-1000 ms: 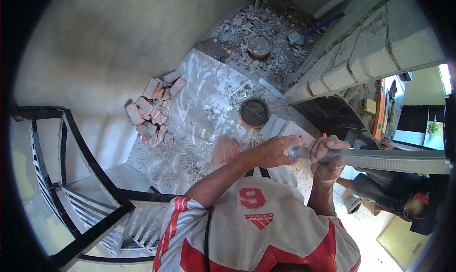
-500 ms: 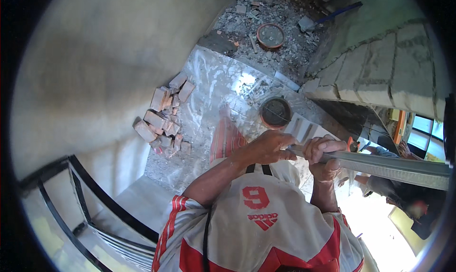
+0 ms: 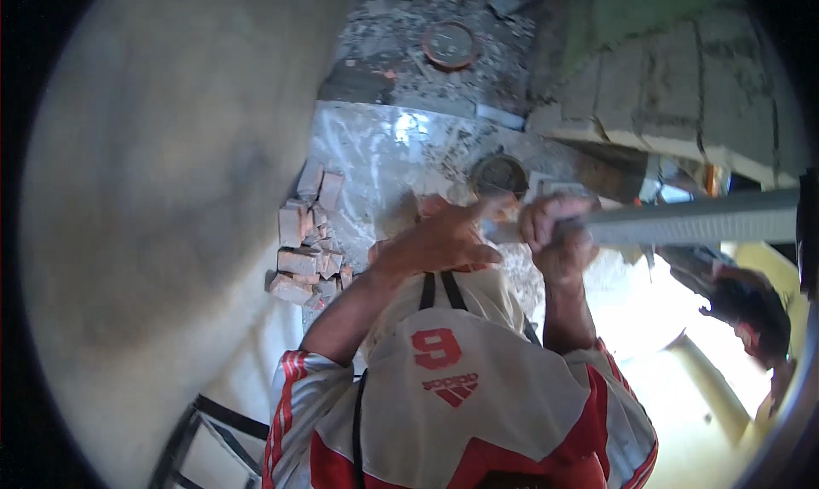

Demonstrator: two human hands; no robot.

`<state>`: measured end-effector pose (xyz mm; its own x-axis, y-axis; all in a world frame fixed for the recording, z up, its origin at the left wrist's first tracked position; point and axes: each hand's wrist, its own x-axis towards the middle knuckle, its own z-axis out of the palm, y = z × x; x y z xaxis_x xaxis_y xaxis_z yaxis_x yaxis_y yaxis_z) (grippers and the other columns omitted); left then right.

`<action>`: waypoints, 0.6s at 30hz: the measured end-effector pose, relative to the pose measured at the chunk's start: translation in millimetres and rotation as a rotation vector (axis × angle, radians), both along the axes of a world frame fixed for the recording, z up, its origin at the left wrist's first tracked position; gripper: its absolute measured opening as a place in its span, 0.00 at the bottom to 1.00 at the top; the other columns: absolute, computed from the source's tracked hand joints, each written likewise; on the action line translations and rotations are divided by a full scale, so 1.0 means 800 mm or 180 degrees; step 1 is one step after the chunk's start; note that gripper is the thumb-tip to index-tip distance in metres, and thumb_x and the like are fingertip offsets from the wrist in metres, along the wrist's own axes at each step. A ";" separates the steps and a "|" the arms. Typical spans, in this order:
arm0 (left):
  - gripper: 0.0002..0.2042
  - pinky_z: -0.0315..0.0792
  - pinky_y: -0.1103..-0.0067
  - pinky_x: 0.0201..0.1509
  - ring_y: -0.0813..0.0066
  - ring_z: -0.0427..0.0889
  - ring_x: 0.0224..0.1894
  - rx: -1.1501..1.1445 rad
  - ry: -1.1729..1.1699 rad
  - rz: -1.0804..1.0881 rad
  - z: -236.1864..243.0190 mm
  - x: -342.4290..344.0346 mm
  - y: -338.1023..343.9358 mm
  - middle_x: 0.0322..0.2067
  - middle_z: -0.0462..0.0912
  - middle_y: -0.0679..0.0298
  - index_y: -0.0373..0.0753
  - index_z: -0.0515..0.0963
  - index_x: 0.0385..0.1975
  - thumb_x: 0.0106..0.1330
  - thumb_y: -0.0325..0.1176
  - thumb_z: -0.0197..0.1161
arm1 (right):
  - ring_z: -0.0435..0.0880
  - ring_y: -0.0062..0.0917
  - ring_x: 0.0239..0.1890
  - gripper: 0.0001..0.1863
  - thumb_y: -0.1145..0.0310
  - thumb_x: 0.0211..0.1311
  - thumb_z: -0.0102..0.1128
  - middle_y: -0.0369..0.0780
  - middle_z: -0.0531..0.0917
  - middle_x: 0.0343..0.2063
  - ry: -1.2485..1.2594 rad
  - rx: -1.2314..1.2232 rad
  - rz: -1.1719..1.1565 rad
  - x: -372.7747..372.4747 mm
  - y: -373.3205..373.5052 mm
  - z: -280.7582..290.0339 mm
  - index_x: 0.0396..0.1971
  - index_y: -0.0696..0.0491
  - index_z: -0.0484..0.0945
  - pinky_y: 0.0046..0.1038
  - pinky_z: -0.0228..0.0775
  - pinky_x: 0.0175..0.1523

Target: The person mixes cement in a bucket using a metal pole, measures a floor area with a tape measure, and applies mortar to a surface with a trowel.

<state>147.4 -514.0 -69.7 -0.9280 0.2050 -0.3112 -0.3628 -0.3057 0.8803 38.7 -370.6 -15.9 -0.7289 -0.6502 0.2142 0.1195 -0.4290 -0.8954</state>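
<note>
A long grey bar, flat and metal-looking with a finely ribbed side, runs from between my hands to the right rim of the view. My right hand is wrapped around it close to its near end. Beside that end my left hand has its fingers and thumb spread apart, with the bar's tip in the gap between them. Motion smears both hands, so whether the left one touches the tip cannot be made out.
Broken bricks are heaped along the left wall. Ahead stand a dark round tub and a reddish tub among rubble. A block wall rises at right, a black metal railing lower left. Another person is at right.
My left hand has loosened from the bar's end, its fingers now spread. The bar sits higher in the view and flatter, still in my right hand. The whole view has shifted.
</note>
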 end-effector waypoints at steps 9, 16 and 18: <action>0.31 0.62 0.63 0.67 0.57 0.78 0.55 -0.2389 0.1601 0.0380 -0.004 -0.058 -0.082 0.53 0.78 0.53 0.35 0.69 0.60 0.57 0.36 0.72 | 0.68 0.21 0.17 0.22 0.50 0.68 0.55 0.37 0.70 0.18 -0.0395 -0.0453 -0.0805 -0.067 -0.071 -0.007 0.44 0.57 0.73 0.25 0.63 0.23; 0.22 0.68 0.64 0.62 0.54 0.78 0.54 -0.2818 0.1610 0.0541 -0.024 -0.125 -0.140 0.51 0.79 0.52 0.34 0.73 0.54 0.60 0.30 0.68 | 0.71 0.24 0.19 0.18 0.60 0.66 0.61 0.40 0.72 0.18 -0.0682 -0.0451 -0.1250 -0.126 -0.153 -0.024 0.42 0.60 0.73 0.27 0.66 0.24; 0.20 0.71 0.65 0.59 0.55 0.79 0.53 -0.2751 0.1598 0.0479 -0.026 -0.145 -0.158 0.49 0.80 0.52 0.34 0.75 0.52 0.61 0.31 0.67 | 0.71 0.23 0.19 0.18 0.60 0.66 0.61 0.40 0.72 0.18 -0.0704 -0.0421 -0.1340 -0.142 -0.174 -0.025 0.42 0.61 0.73 0.27 0.65 0.24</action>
